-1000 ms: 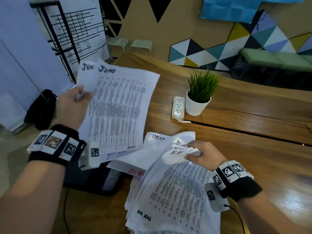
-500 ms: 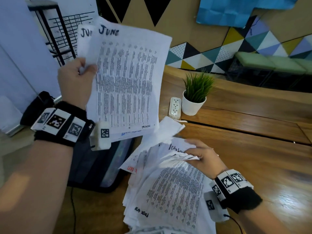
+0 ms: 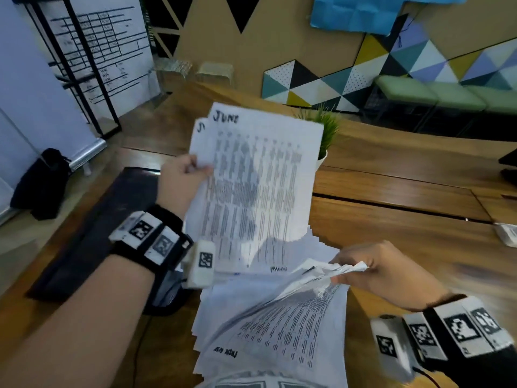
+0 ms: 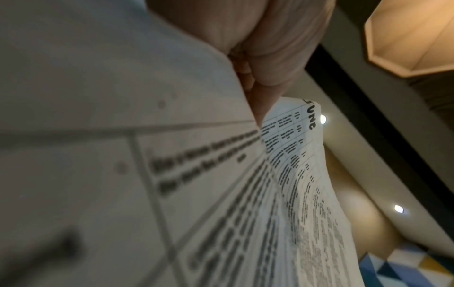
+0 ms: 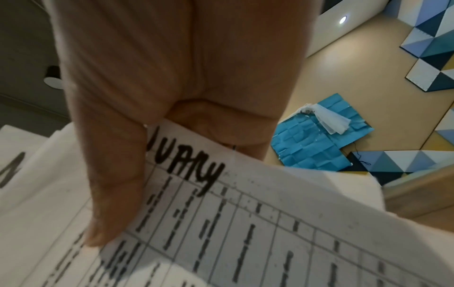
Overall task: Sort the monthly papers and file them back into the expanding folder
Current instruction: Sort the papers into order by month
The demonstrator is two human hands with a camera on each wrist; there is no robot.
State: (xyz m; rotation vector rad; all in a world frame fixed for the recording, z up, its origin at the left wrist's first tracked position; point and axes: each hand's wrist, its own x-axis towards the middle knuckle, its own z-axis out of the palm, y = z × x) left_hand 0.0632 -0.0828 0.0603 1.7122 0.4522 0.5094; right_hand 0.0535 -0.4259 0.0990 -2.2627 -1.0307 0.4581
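My left hand (image 3: 184, 177) grips the left edge of a few printed sheets headed "JUNE" (image 3: 260, 189), held upright above the table; the same June sheets (image 4: 294, 174) fill the left wrist view. My right hand (image 3: 363, 271) pinches the top corners of several sheets lifted off the paper stack (image 3: 279, 331) lying in front of me. In the right wrist view my thumb (image 5: 115, 174) presses a sheet headed "…UARY" (image 5: 245, 223). The black expanding folder (image 3: 92, 233) lies to the left, partly under my left wrist.
The wooden table (image 3: 405, 225) stretches right and back. A potted green plant (image 3: 326, 135) stands behind the June sheets, partly hidden. A white object (image 3: 507, 233) lies at the right edge. A black bag (image 3: 42, 180) sits on the floor at left.
My left hand has brought the June sheets down and rightward, now over the stack and in front of the plant. My right hand keeps pinching the stack's upper corners, lifted slightly.
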